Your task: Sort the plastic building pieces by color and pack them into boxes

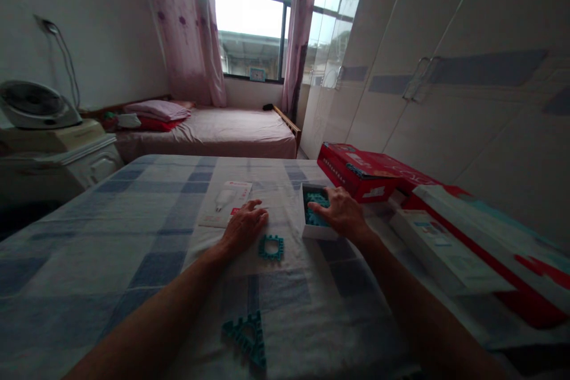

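My right hand [345,212] is at the right side of a small white open box [324,231], with its thumb reaching over the rim and its fingers at the side wall. Inside the box lie teal toothed plastic building pieces [315,206], partly covered by that hand. My left hand [246,224] rests with fingers stretched out over the lower right corner of a white card with a light bulb picture [222,200]. Just below its fingertips lies a square teal toothed piece [263,247] with a hole. Nearer to me is a triangular teal toothed piece [259,341].
A blue and white checked cloth [146,237] covers the table. Red boxes [356,169] stand at the back right, with a long white box [445,249] in front of them. Beyond are a bed [240,130], a fan [38,104] and a wardrobe [445,101].
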Tool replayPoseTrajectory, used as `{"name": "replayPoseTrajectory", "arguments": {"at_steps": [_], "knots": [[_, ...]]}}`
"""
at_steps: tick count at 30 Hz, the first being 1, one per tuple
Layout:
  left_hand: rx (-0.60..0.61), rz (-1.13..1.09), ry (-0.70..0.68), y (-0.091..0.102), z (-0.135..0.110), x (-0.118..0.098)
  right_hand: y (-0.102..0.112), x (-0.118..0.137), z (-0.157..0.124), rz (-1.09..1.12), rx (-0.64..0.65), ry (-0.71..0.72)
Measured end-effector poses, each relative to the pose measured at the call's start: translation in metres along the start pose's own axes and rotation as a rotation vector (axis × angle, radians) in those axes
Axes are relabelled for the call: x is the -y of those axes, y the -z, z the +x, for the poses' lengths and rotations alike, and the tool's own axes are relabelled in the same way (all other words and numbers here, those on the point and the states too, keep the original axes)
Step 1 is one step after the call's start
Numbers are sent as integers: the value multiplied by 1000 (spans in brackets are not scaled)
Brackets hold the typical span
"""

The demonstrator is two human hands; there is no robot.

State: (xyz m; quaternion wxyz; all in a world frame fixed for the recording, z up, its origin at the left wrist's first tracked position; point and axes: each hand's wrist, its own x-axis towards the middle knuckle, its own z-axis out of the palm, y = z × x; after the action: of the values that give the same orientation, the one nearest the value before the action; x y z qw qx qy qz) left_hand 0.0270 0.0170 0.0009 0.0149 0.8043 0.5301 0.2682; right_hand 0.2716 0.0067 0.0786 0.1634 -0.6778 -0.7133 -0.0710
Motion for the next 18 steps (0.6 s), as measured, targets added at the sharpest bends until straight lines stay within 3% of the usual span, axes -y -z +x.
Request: {"name": "replayPoseTrajectory", "arguments": {"at_steps": [7,12,18], "knots": [[9,-15,5,-2,0,1,-13,-14,-7,107,91,78],[8,0,3,0,1,-1,-28,-8,5,154,-12,60],[7,-1,-4,0,1,-1,-25,-13,2,189,-34,103]]}}
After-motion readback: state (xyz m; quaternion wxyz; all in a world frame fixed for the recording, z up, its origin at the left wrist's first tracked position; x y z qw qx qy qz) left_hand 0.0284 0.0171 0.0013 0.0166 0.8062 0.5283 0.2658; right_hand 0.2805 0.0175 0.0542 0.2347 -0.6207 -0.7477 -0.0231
